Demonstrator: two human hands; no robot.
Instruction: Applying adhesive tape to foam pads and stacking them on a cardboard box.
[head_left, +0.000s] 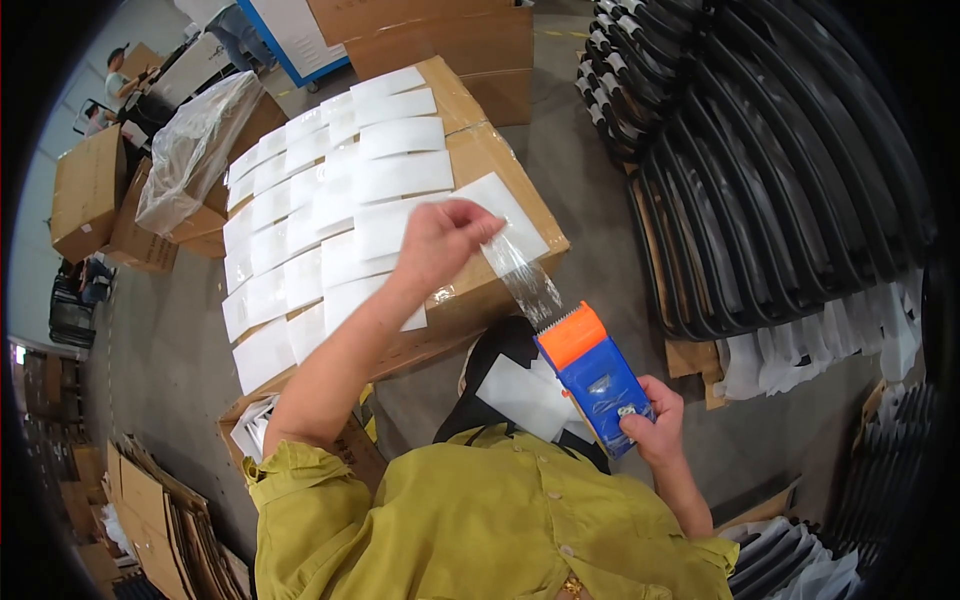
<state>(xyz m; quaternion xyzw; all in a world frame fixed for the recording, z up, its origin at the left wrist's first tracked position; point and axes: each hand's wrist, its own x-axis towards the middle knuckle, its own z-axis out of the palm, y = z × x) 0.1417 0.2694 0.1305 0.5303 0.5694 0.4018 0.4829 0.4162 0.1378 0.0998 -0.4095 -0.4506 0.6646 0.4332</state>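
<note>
A strip of clear packing tape [532, 288] stretches from the toothed edge of a blue and orange tape dispenser [600, 375] up to my left hand [450, 238]. The fingers of that hand are pinched at the tape's end, over a white sheet [518, 212] near the carton's right corner. My right hand [657, 420] grips the dispenser by its lower end, thumb on top. Overlapping rows of white sheets [335, 185] cover much of the large cardboard carton [515, 165]. More white sheets [522, 392] lie across my lap.
Stacked black curved frames [760, 190], partly wrapped, stand at the right. Another large carton [440, 50] is beyond the work carton. At far left are a plastic-covered carton [195, 150] and a person [118, 80]. Flattened cardboard [150, 510] leans at lower left.
</note>
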